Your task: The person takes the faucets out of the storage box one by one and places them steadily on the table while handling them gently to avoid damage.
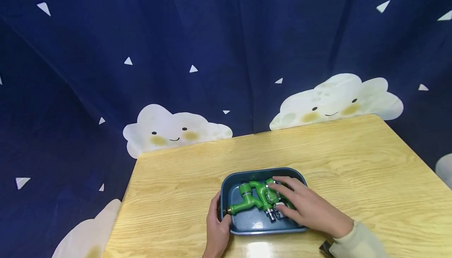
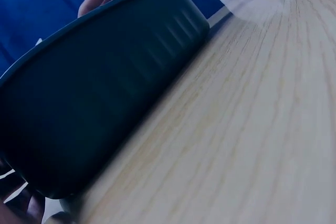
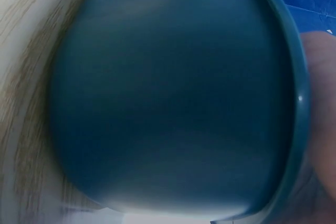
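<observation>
A dark blue plastic tray (image 1: 254, 232) on the wooden table holds several green taps. One green tap (image 1: 247, 202) lies at the left with its threaded end near the tray's left wall. Another green tap (image 1: 260, 190) with a silver nozzle crosses the middle. At the tray's left end, my left hand (image 1: 218, 226) grips the wall, thumb by the front corner. My right hand (image 1: 300, 203) is over the right end, fingers and thumb spread around the taps there, partly hiding them. Whether its fingertips touch them is hard to tell. Both wrist views show mostly the tray's outer wall.
The light wooden table (image 1: 176, 195) extends to both sides of the tray and behind it. A dark blue curtain (image 1: 212, 34) with white clouds and triangles hangs at the table's back edge. A small black object (image 1: 325, 248) is by the right sleeve.
</observation>
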{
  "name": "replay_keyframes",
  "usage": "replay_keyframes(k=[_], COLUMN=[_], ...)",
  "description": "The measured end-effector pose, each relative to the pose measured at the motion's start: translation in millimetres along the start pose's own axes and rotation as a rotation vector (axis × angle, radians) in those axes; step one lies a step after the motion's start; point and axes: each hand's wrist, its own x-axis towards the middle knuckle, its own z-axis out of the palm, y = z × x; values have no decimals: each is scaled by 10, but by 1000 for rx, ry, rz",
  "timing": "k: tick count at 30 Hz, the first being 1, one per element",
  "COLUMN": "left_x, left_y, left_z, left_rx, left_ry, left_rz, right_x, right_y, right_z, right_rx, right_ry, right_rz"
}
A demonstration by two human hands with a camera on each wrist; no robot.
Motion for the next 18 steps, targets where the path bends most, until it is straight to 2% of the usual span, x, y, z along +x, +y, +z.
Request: replay_keyframes(k=[6, 13, 18], left_x=[-8, -5, -13], left_y=[2, 13, 15], left_z=[-1, 1, 2], left_rx=[-8, 14, 10], left_ry=[12, -1, -4], left_rz=[9, -13, -23], right_x=[29, 31, 48], right_y=[-4, -19, -16], right_z=[7, 11, 20], right_rx=[-5, -2, -3], right_ry=[-32, -56, -59], right_rz=[6, 17, -9])
